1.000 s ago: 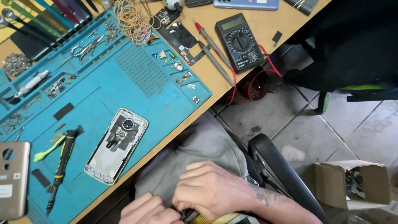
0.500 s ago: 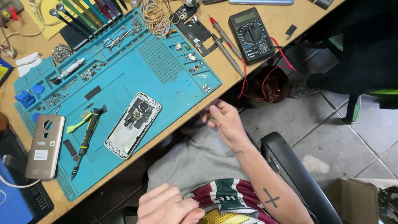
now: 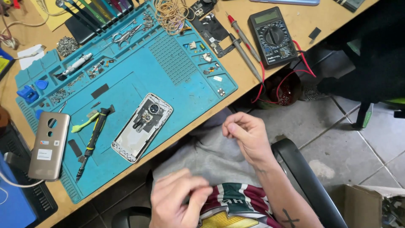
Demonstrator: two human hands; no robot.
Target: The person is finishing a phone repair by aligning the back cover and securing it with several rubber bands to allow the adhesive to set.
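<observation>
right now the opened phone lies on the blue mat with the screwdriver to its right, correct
Not quite. In the head view the opened phone does lie on the blue mat, but the screwdriver lies to its left, between it and the gold back cover.

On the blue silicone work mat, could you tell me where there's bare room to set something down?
The blue silicone work mat is bare between the opened phone body and its ribbed grid patch. The compartments along its far edge are crowded with screws and tools.
</observation>
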